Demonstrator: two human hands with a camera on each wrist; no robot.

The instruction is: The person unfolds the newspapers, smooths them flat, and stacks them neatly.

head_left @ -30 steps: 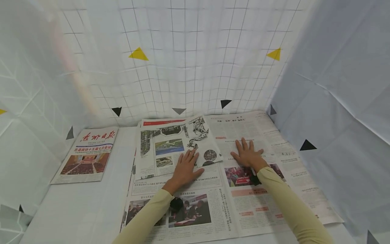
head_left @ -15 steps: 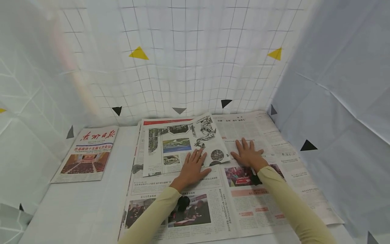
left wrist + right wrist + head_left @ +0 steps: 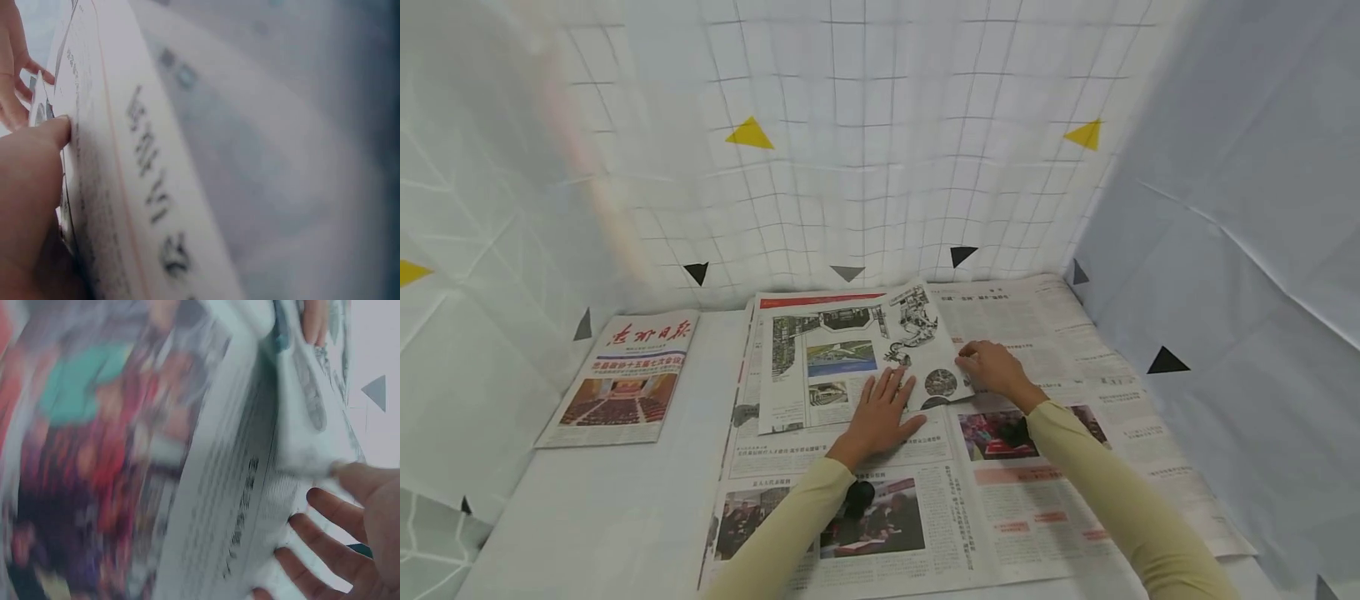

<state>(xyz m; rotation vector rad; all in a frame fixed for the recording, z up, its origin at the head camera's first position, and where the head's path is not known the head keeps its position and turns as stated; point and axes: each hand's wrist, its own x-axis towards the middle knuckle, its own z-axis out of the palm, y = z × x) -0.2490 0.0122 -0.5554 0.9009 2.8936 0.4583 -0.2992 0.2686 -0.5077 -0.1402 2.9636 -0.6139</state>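
Note:
My left hand [image 3: 878, 417] rests with spread fingers on a small folded newspaper sheet [image 3: 842, 360], its thumb off to the right over the big spread newspaper [image 3: 917, 446]. In the left wrist view the left thumb [image 3: 50, 134] lies against the printed paper. My right hand [image 3: 994, 371] is at the right edge of the folded sheet, its fingers bent a little in the head view. The right wrist view has the right thumb [image 3: 359, 478] at the sheet's corner, blurred, while the other fingers are spread apart from it over the lower newspaper.
A folded newspaper with a red title [image 3: 625, 375] lies apart at the left on the white table [image 3: 602, 508]. White gridded sheeting [image 3: 850, 208] stands behind, with pale side walls [image 3: 1247, 275] close to the right.
The left hand has slid right with the folded sheet under it. The right hand has shifted left from lying flat on the spread newspaper to the folded sheet's right edge.

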